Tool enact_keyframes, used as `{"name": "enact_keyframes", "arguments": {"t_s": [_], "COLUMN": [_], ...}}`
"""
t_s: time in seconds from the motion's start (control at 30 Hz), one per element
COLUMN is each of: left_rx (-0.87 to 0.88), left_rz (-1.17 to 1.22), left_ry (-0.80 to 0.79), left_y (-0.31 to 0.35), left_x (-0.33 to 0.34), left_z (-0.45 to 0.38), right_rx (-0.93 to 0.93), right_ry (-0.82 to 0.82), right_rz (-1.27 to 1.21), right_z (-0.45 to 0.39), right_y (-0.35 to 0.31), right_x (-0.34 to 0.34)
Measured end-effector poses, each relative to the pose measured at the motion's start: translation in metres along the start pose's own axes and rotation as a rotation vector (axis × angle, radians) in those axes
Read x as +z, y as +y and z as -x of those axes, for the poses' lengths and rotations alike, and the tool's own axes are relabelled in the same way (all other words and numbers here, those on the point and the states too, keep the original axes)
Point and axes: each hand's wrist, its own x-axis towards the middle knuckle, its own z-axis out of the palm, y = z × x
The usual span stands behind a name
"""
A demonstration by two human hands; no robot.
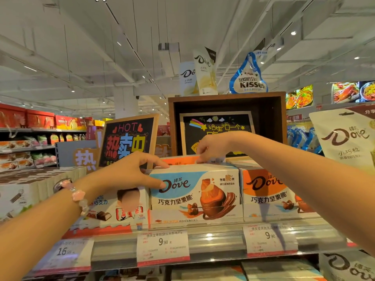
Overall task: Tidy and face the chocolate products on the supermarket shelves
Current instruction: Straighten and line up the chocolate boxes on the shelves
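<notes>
Nearest you, your two forearms reach in from the lower corners, the left one wearing a pink bead bracelet (75,194). Beyond them the shelf (223,239) runs across the view, its clear front rail carrying price tags (163,247).

On it, dead centre, stands the blue Dove box (195,192), front face toward you, upright and square to the rail. Your left hand (129,173) grips its upper left corner: the thumb presses on the front face over the Dove logo and the curled fingers lie across the top edge. Your right hand (211,148) reaches over the back of the same box, fingertips pinching down at its top rear edge; a small white label sits there, and you cannot tell whether the fingers hold the label or the box itself.

Touching the blue box on the right is an orange Dove box (267,189), partly hidden by your right forearm. On the left, a white and red chocolate box (113,211) sits lower, and your left wrist covers its top.

Behind the boxes a brown wooden crate (227,102) holds a chalkboard sign (217,126), with a second "HOT" chalkboard (127,138) leaning to its left. A Kisses bag (248,78) stands on the crate, and a white Dove pouch (347,138) hangs at the right edge.
</notes>
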Motion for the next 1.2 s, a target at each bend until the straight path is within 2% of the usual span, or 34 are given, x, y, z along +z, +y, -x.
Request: {"name": "enact_keyframes", "arguments": {"t_s": [0.1,0.17,0.27,0.4,0.57,0.7,0.8,0.97,1.07,1.2], "left_rx": [0.042,0.044,0.048,0.136,0.223,0.232,0.258,0.148,0.191,0.176], "left_rz": [-0.156,-0.224,-0.355,-0.594,-0.425,-0.287,-0.284,-0.286,-0.025,0.102], "left_ry": [0.143,0.167,0.113,0.038,-0.137,-0.195,-0.223,-0.194,-0.114,-0.237], "left_y": [-0.002,0.002,0.009,0.032,0.082,0.114,0.121,0.115,0.114,0.112], "left_x": [0.002,0.002,0.003,0.014,0.052,0.083,0.094,0.096,0.094,0.079], "left_z": [0.0,0.003,0.002,-0.011,-0.037,-0.059,-0.074,-0.084,-0.082,-0.082], "right_rx": [0.02,0.022,0.015,0.008,0.022,0.046,0.067,0.057,0.054,0.056], "right_ry": [0.127,0.244,0.427,0.547,0.665,0.666,0.635,0.515,0.413,0.311], "right_rz": [-0.116,-0.203,-0.341,-0.436,-0.406,-0.445,-0.456,-0.508,-0.518,-0.482], "right_z": [0.015,0.027,0.048,0.082,0.129,0.162,0.182,0.201,0.204,0.203], "right_y": [0.002,0.004,0.011,0.023,0.035,0.052,0.063,0.08,0.087,0.096], "right_x": [-0.014,-0.024,-0.041,-0.062,-0.079,-0.083,-0.078,-0.058,-0.042,-0.025]}}
